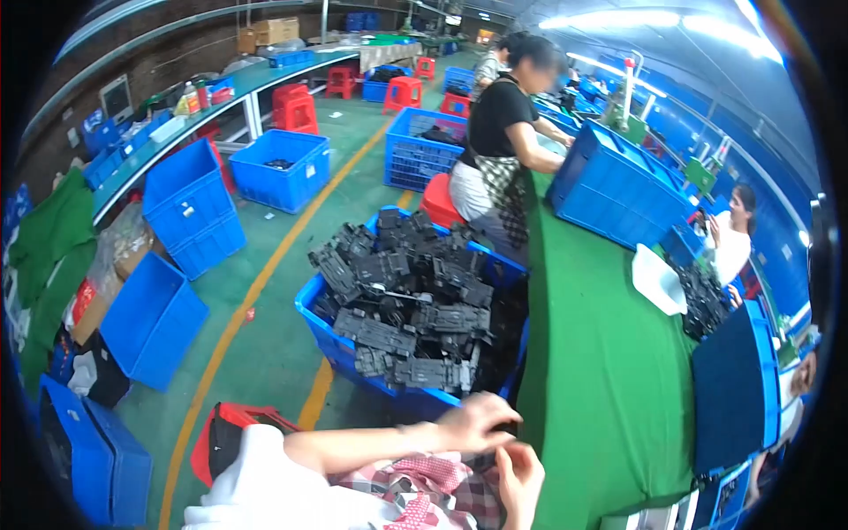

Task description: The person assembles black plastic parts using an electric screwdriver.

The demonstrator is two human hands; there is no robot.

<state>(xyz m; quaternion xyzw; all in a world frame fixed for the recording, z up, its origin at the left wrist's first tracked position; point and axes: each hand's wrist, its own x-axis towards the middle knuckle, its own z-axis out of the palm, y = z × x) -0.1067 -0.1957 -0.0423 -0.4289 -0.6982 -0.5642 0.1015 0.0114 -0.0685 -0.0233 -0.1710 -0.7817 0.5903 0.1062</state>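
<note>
Both my hands are close together above my lap, by the edge of the green-covered table [601, 380]. The left hand [477, 424] reaches across with its fingers curled, slightly blurred. Just below it, my right hand [521, 481] has its fingers bent towards the left one. Something small and dark shows between the left fingers, too unclear to name. In front of the hands stands a large blue crate [322, 331] heaped with black moulded plastic parts [406, 309]. A checked red-and-white cloth [424, 481] covers my lap.
On the table stand a tilted blue crate [618, 185], a white tray [658, 281], a pile of black parts [704, 300] and an upended blue crate [735, 389]. A co-worker [508, 132] is at the far end. More blue crates [155, 322] and red stools [294, 109] are on the left.
</note>
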